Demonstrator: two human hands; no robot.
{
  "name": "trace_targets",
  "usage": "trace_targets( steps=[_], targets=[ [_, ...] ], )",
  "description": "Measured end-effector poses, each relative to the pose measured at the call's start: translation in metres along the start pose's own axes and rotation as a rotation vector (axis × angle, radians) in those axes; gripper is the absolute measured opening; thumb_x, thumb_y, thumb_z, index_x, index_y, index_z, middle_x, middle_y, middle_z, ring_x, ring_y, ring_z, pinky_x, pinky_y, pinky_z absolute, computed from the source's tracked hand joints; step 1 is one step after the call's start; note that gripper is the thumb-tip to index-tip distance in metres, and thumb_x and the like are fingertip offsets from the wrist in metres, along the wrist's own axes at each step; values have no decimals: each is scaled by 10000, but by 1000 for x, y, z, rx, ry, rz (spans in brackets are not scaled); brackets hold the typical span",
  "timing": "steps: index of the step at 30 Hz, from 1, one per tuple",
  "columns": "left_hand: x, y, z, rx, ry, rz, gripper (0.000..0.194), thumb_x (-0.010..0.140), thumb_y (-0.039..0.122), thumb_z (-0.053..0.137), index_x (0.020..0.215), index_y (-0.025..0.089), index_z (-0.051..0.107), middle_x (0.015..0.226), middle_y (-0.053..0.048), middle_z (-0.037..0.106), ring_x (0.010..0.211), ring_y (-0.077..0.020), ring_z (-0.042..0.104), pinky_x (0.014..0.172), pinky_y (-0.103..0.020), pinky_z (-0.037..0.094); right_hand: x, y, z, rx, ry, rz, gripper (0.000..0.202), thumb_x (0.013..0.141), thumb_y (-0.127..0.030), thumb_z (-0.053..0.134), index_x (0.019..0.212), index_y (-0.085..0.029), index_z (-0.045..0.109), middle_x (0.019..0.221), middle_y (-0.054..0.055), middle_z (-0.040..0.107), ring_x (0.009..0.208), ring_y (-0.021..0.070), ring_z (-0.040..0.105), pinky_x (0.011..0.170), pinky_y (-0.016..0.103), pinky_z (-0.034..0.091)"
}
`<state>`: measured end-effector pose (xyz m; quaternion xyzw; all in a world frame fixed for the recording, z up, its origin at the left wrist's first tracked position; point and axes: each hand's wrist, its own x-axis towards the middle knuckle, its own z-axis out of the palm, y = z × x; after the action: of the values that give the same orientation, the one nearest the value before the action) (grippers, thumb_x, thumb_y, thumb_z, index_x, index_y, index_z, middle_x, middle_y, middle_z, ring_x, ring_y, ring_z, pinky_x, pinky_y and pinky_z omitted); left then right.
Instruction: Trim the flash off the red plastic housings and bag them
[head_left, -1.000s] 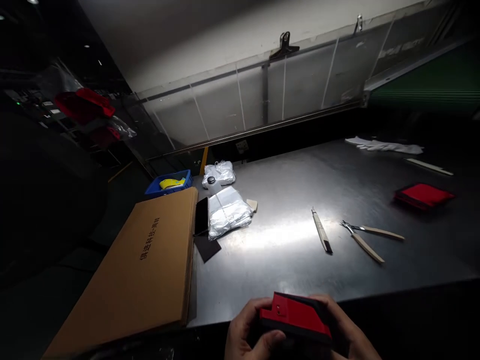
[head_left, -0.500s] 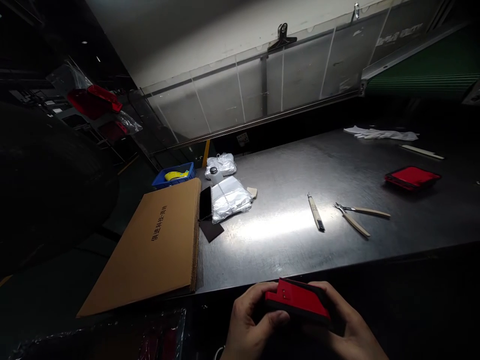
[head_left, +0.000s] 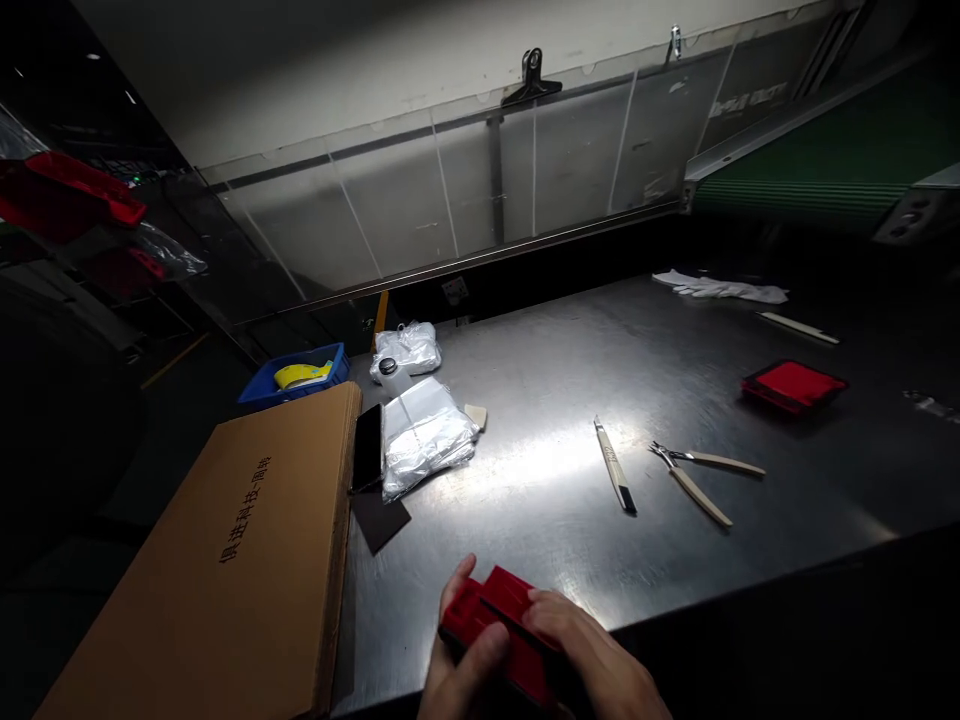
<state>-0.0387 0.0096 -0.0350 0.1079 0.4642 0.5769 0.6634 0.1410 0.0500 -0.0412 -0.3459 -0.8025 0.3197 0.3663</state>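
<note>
A red plastic part with black edges (head_left: 517,650) is held low over the table's front edge. My left hand (head_left: 461,675) grips its left side, with the thumb pressed across the red face. My right hand (head_left: 592,650) wraps round the right side, fingers on the upper edge. The part's underside is hidden. Beyond the hands, a craft knife (head_left: 615,468) lies on the metal table (head_left: 525,540). Side cutters (head_left: 694,480) with cream handles rest with their handles spread, right of the knife. A similar red and black part (head_left: 796,386) sits farther right.
At left stand a cardboard box (head_left: 225,560) and a blue bin (head_left: 292,372). Beside the box lie clear plastic bags (head_left: 427,440), a bottle (head_left: 392,377), a phone (head_left: 367,447) and a dark square sheet (head_left: 379,519). White gloves (head_left: 720,288) and a cream-handled tool (head_left: 799,327) lie at the back right.
The red part has been turned in my hands, showing a different side. My right-hand fingers have moved onto its upper edge. The camera view has shifted, moving the table things left and mostly lower.
</note>
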Motion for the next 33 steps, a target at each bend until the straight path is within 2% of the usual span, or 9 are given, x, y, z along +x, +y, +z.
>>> trace_targets(
  steps=[2,5,8,13,15,19,24,29,33],
  targets=[
    [5,21,-4,171,80,53,1137,648,497,874,1553,224,242,1156,-128,720,1127,-343,655,1005,-427,455,24,16,-20,-152,-134,47,584,850,-323,683,1397,-238,499,1289,106,684,1165,273,671,949,318,575],
    [12,50,-12,530,102,146,1038,630,489,887,1483,183,381,1039,-79,730,1040,-298,665,976,-379,461,67,57,-61,-415,12,296,481,990,-496,446,1366,-204,507,1145,144,702,949,293,714,786,435,609],
    [23,62,-17,717,13,141,930,656,488,872,1423,186,443,1052,-75,726,1022,-283,655,969,-378,458,104,100,-81,-648,111,455,610,963,-533,468,1363,-73,492,1164,266,611,1073,451,598,806,623,510],
    [42,61,-16,711,-27,118,770,650,445,890,1296,183,563,1053,-78,713,1016,-269,643,944,-356,465,119,127,-70,-799,61,547,204,978,-305,557,1087,-143,616,1014,81,628,935,238,620,789,418,526],
    [48,61,-16,621,-32,72,788,640,419,902,1314,196,563,1180,-104,683,1082,-275,634,974,-356,460,115,126,-67,-788,36,537,137,976,-290,569,983,-160,612,975,36,627,865,182,612,758,358,519],
    [56,62,-15,515,-31,-9,845,622,397,917,1354,194,546,1346,-159,597,1140,-293,621,990,-377,470,104,115,-72,-636,-8,495,214,980,-373,441,913,-200,548,852,72,657,735,233,642,607,343,478],
    [60,61,-14,506,-24,-24,831,594,387,931,1324,185,590,1305,-154,619,1128,-299,623,989,-383,477,84,71,-62,-306,-131,409,394,983,-576,311,1053,-242,508,822,47,693,711,223,701,641,320,555],
    [59,64,-14,519,-34,-36,788,613,377,929,1313,210,608,1316,-139,632,1141,-302,625,1003,-383,469,76,25,-45,65,-318,375,329,1035,-488,355,1238,-280,510,778,-4,671,672,182,675,653,285,547],
    [59,68,-13,524,-47,-46,777,602,354,933,1303,212,627,1324,-135,632,1161,-311,620,1002,-386,473,81,24,-43,34,-338,202,270,1016,-295,427,1224,-305,600,858,-1,716,664,155,680,635,256,528]
  ],
)
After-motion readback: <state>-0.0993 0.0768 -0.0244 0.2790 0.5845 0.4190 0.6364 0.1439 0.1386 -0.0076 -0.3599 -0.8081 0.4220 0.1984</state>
